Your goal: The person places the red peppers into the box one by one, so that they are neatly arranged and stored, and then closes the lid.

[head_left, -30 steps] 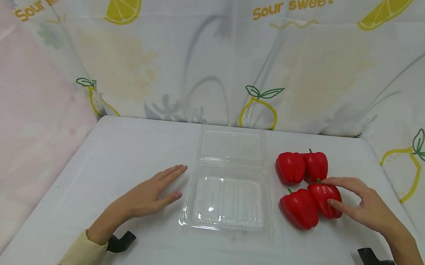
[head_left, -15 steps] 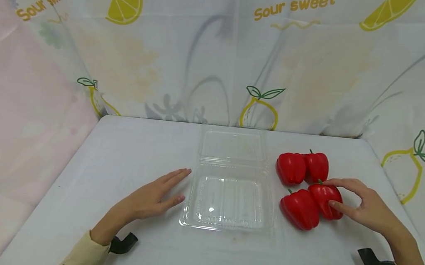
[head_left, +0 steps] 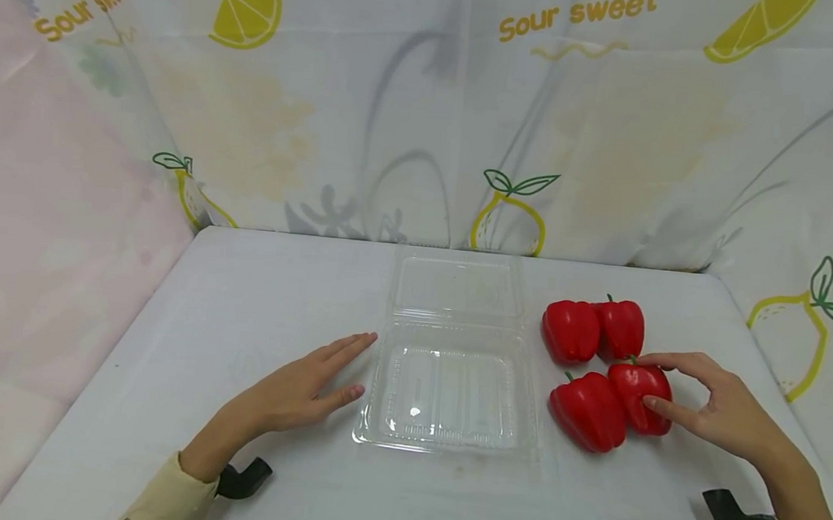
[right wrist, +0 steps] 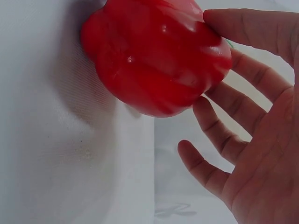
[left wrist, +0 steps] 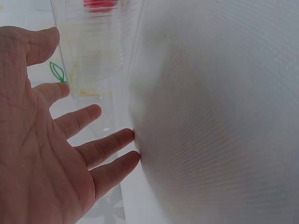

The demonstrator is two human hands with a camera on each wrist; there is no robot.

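Note:
My right hand grips a red bell pepper, the thumb on its near side and the fingers around its far side by the green stem. In the right wrist view this bell pepper is glossy and lobed, with the thumb and longer fingers against it and the little finger off it. My left hand lies with straight, spread fingers just left of a clear plastic clamshell box. Its fingertips come right up to the box's left rim. The left wrist view has the palm facing the box wall, nothing held.
Beside the held pepper lies another red bell pepper. Two more, a left one and a right one, sit behind. The box's lid lies folded back toward the printed curtain at the white table's rear edge.
My left hand has shifted slightly right, closer to the box. The gripped bell pepper has tipped and moved a little to the right in my right hand. The other peppers stay put.

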